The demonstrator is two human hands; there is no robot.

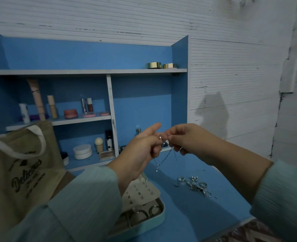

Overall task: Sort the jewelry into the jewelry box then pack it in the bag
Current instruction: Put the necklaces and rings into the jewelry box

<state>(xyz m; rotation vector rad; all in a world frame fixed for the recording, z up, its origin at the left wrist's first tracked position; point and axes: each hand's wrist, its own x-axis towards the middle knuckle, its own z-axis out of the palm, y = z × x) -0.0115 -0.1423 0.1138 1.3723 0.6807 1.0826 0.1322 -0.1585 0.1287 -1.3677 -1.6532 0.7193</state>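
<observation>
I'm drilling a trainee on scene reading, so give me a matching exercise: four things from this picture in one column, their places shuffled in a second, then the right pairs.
Things:
1. chain
2. rings
3. tote bag
4. gold lids

Places:
A. top shelf, right end
B. loose on the blue tabletop
C. standing at the left
D. hanging from both hands, left and right

Pairs: 1-D, 2-B, 3-C, 4-A

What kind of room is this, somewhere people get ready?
Probably a bedroom vanity or dressing corner at home: blue shelves hold cosmetics, an open jewelry box and loose rings lie on the desk, and both hands hold a chain.
</observation>
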